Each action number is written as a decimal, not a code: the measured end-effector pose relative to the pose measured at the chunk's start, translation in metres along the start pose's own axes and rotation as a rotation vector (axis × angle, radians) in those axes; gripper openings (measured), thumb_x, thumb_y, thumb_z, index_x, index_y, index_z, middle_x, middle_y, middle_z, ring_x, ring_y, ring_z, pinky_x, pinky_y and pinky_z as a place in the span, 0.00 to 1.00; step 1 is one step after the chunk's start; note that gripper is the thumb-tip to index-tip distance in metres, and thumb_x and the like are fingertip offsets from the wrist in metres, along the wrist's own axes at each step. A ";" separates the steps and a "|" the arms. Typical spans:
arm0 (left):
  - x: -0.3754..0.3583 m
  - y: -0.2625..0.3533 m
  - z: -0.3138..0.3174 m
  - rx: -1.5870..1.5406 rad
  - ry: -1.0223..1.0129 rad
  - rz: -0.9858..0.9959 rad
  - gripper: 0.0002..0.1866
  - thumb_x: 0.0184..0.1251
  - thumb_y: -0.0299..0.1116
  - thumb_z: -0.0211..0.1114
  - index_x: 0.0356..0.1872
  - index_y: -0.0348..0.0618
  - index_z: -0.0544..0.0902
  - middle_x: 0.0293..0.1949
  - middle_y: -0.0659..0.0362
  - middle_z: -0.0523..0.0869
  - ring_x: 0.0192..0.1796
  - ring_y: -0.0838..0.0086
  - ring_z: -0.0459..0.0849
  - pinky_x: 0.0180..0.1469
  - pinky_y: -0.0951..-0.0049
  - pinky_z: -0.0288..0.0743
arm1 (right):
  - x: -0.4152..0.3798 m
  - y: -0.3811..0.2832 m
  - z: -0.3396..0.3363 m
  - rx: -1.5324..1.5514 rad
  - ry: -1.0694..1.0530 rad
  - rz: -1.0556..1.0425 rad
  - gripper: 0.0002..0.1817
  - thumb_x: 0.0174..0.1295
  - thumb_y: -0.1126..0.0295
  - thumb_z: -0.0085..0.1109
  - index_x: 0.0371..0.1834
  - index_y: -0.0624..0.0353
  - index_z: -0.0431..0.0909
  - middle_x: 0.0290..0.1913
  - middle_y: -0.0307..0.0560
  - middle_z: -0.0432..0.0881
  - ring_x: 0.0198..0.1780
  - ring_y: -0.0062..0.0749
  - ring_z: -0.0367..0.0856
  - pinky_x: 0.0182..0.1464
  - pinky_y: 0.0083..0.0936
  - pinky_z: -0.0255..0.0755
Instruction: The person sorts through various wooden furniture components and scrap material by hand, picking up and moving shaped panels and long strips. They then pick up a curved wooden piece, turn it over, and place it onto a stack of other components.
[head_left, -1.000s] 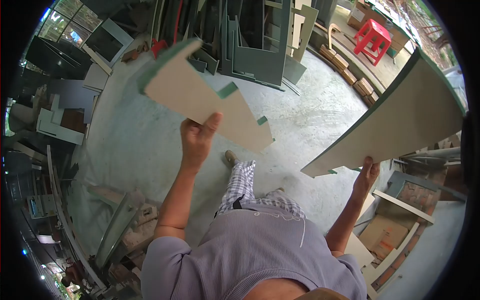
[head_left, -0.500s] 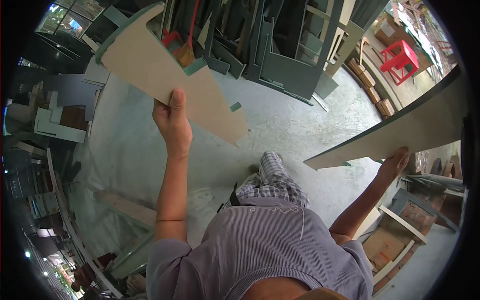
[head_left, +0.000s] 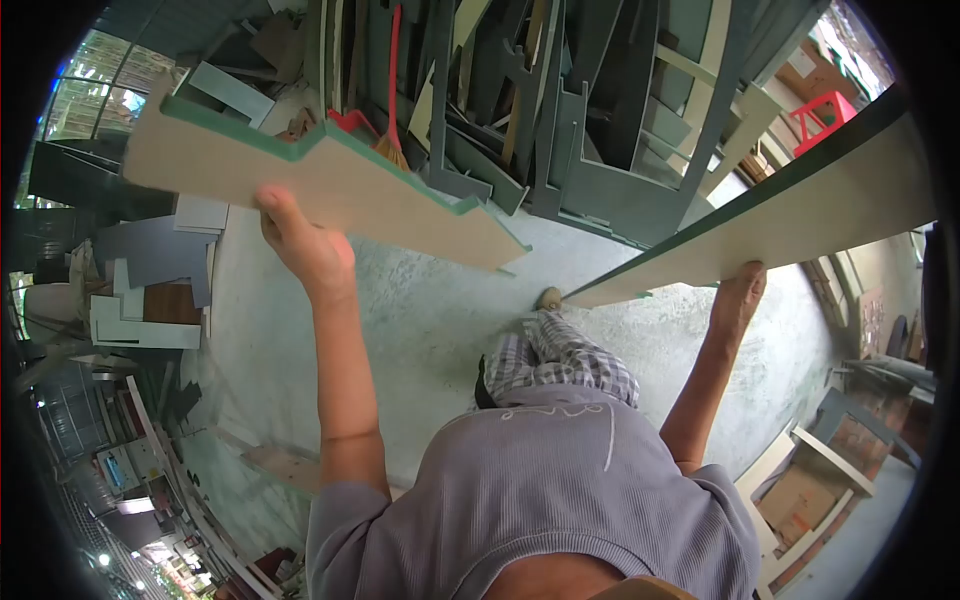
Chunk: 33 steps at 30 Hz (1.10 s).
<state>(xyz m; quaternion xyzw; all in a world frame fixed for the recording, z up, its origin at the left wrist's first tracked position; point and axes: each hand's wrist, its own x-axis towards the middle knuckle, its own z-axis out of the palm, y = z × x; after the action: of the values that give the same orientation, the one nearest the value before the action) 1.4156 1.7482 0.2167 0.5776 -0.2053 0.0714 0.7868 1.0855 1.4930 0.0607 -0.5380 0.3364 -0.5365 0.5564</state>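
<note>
My left hand (head_left: 308, 245) grips a beige board (head_left: 370, 200) by its lower edge, thumb on the flat face. Green edging with notches runs along the board's far side, and its narrow end points toward the middle. On the right, my right hand (head_left: 741, 290) holds the near edge of a second beige board (head_left: 800, 225), long and dark-green along its far edge. That board's narrow tip lies close to my shoe, as seen from above. The fingers of both hands are partly hidden behind the boards.
Dark green panels and frames (head_left: 625, 190) lean upright ahead, beside a broom (head_left: 391, 150) and a red dustpan (head_left: 352, 122). A red stool (head_left: 822, 120) stands far right. Stacked panels (head_left: 150, 255) are at left, a pale frame (head_left: 825, 460) at lower right.
The left board has turned flatter and moved left with my left hand. My right hand and its board have shifted left and a little up. The leaning panels appear nearer, and a shoe shows ahead.
</note>
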 end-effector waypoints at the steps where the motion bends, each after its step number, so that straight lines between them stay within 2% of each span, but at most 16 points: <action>1: 0.025 -0.009 0.005 -0.018 -0.032 0.027 0.38 0.56 0.59 0.57 0.53 0.32 0.65 0.50 0.56 0.71 0.52 0.71 0.72 0.54 0.68 0.67 | 0.008 0.007 0.017 0.047 -0.051 0.016 0.28 0.62 0.46 0.45 0.51 0.60 0.68 0.45 0.39 0.73 0.47 0.24 0.70 0.49 0.25 0.65; 5: 0.106 -0.037 0.043 -0.091 -0.114 0.078 0.40 0.54 0.62 0.57 0.52 0.32 0.66 0.49 0.56 0.72 0.52 0.70 0.72 0.54 0.68 0.67 | 0.030 0.008 0.077 0.182 -0.115 0.035 0.29 0.59 0.45 0.47 0.52 0.59 0.68 0.47 0.41 0.73 0.50 0.28 0.70 0.53 0.29 0.65; 11: 0.223 -0.118 0.106 -0.250 -0.268 0.131 0.38 0.51 0.61 0.61 0.48 0.31 0.69 0.47 0.56 0.74 0.47 0.72 0.73 0.49 0.69 0.69 | 0.065 0.035 0.143 0.170 -0.004 0.019 0.29 0.58 0.45 0.49 0.52 0.59 0.68 0.48 0.41 0.73 0.51 0.29 0.70 0.54 0.30 0.65; 13: 0.255 -0.155 0.125 -0.310 -0.276 0.100 0.35 0.50 0.59 0.63 0.42 0.32 0.73 0.40 0.59 0.77 0.41 0.76 0.75 0.45 0.72 0.70 | 0.073 0.036 0.168 0.137 0.060 0.002 0.29 0.59 0.46 0.49 0.52 0.60 0.68 0.48 0.42 0.73 0.51 0.29 0.70 0.55 0.30 0.65; 14: 0.271 -0.175 0.134 -0.325 -0.284 0.091 0.35 0.50 0.59 0.63 0.42 0.32 0.73 0.40 0.59 0.77 0.41 0.76 0.75 0.45 0.72 0.70 | 0.077 0.033 0.184 0.117 0.124 -0.018 0.29 0.59 0.46 0.49 0.51 0.61 0.68 0.48 0.42 0.73 0.51 0.29 0.70 0.55 0.30 0.65; 17: 0.310 -0.232 0.152 -0.385 -0.423 -0.047 0.30 0.50 0.58 0.65 0.33 0.35 0.78 0.30 0.65 0.78 0.33 0.82 0.73 0.39 0.77 0.68 | 0.087 0.033 0.219 0.066 0.182 -0.044 0.28 0.60 0.48 0.49 0.52 0.61 0.67 0.50 0.44 0.72 0.52 0.30 0.70 0.55 0.30 0.64; 19: 0.330 -0.269 0.163 -0.344 -0.476 -0.096 0.34 0.50 0.59 0.64 0.44 0.34 0.74 0.41 0.60 0.78 0.43 0.75 0.75 0.47 0.71 0.68 | 0.099 0.033 0.248 0.019 0.233 -0.130 0.27 0.63 0.48 0.46 0.50 0.63 0.68 0.47 0.42 0.72 0.50 0.27 0.69 0.53 0.27 0.63; 20: 0.343 -0.289 0.169 -0.353 -0.480 -0.105 0.34 0.50 0.59 0.64 0.44 0.34 0.74 0.41 0.60 0.78 0.43 0.75 0.75 0.47 0.71 0.68 | 0.107 0.032 0.260 0.005 0.193 -0.117 0.27 0.61 0.47 0.47 0.47 0.62 0.69 0.44 0.41 0.73 0.47 0.25 0.70 0.50 0.26 0.64; 22: 0.359 -0.331 0.181 -0.343 -0.549 -0.181 0.31 0.50 0.59 0.63 0.36 0.34 0.77 0.36 0.62 0.79 0.39 0.78 0.74 0.44 0.74 0.68 | 0.121 0.035 0.289 -0.041 0.233 -0.109 0.26 0.61 0.47 0.47 0.45 0.62 0.70 0.43 0.41 0.73 0.46 0.24 0.70 0.49 0.25 0.64; 23: 0.361 -0.346 0.186 -0.347 -0.558 -0.198 0.31 0.50 0.59 0.63 0.36 0.34 0.77 0.36 0.62 0.79 0.39 0.78 0.74 0.44 0.74 0.68 | 0.123 0.034 0.299 -0.071 0.264 -0.107 0.25 0.61 0.47 0.47 0.44 0.62 0.71 0.42 0.40 0.73 0.44 0.24 0.70 0.48 0.25 0.65; 25: 0.370 -0.377 0.196 -0.305 -0.548 -0.194 0.30 0.51 0.62 0.61 0.20 0.38 0.74 0.19 0.70 0.69 0.26 0.86 0.64 0.30 0.80 0.59 | 0.135 0.042 0.323 -0.114 0.336 -0.090 0.24 0.61 0.48 0.47 0.42 0.61 0.71 0.39 0.40 0.73 0.42 0.23 0.71 0.45 0.24 0.65; 26: 0.372 -0.390 0.201 -0.294 -0.557 -0.190 0.31 0.51 0.63 0.60 0.18 0.40 0.71 0.18 0.71 0.66 0.25 0.86 0.60 0.28 0.79 0.56 | 0.140 0.049 0.329 -0.150 0.325 -0.103 0.24 0.61 0.48 0.47 0.41 0.61 0.71 0.37 0.39 0.73 0.40 0.21 0.70 0.42 0.22 0.64; 27: 0.374 -0.403 0.203 -0.299 -0.566 -0.208 0.31 0.51 0.63 0.60 0.18 0.40 0.71 0.18 0.71 0.66 0.25 0.86 0.60 0.28 0.79 0.56 | 0.144 0.057 0.334 -0.188 0.314 -0.114 0.23 0.61 0.48 0.46 0.39 0.61 0.71 0.36 0.38 0.72 0.37 0.20 0.69 0.39 0.21 0.64; 28: 0.376 -0.413 0.207 -0.280 -0.569 -0.207 0.31 0.51 0.64 0.60 0.17 0.41 0.70 0.18 0.70 0.66 0.25 0.85 0.60 0.28 0.79 0.55 | 0.149 0.067 0.337 -0.351 0.363 -0.080 0.25 0.61 0.46 0.44 0.36 0.60 0.70 0.31 0.36 0.70 0.32 0.18 0.65 0.33 0.18 0.60; 29: 0.378 -0.422 0.210 -0.262 -0.571 -0.206 0.31 0.51 0.64 0.59 0.17 0.43 0.69 0.18 0.70 0.66 0.25 0.85 0.60 0.27 0.79 0.54 | 0.155 0.075 0.354 -0.328 0.380 -0.148 0.25 0.62 0.45 0.42 0.31 0.60 0.69 0.26 0.32 0.66 0.29 0.16 0.60 0.29 0.17 0.55; 33: 0.395 -0.453 0.230 -0.241 -0.682 -0.220 0.31 0.51 0.65 0.59 0.15 0.43 0.66 0.17 0.70 0.64 0.24 0.85 0.59 0.27 0.78 0.54 | 0.171 0.112 0.377 -0.361 0.357 -0.087 0.23 0.64 0.46 0.41 0.25 0.55 0.64 0.22 0.28 0.59 0.25 0.13 0.55 0.26 0.16 0.50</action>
<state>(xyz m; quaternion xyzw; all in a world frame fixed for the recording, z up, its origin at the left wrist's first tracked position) 1.8767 1.3370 0.0357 0.4902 -0.3990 -0.2346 0.7386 1.5047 1.4018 0.0618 -0.5394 0.4963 -0.5774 0.3597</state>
